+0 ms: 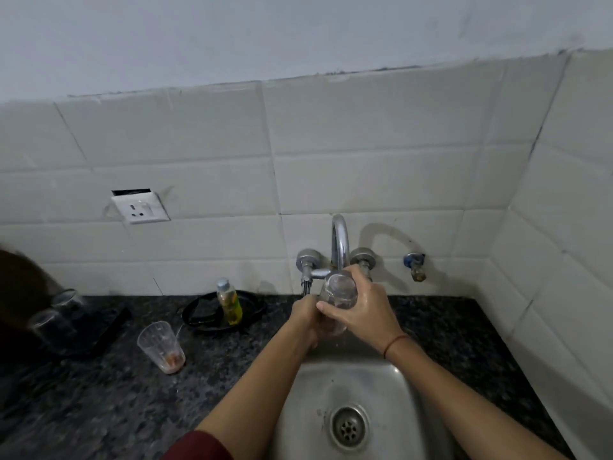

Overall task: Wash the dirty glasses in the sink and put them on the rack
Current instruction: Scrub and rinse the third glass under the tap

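Note:
A clear glass is held upright under the curved tap spout, above the steel sink. My right hand wraps around its side. My left hand grips it lower down, from the left. A second clear glass with reddish dregs at the bottom stands on the dark granite counter, left of the sink. Two upturned glasses sit on a dark rack at the far left.
A small bottle of yellow liquid stands on a black dish behind the dirty glass. A wall socket is set in the tiles above. A small blue-handled tap sticks out right of the main tap. The drain is open.

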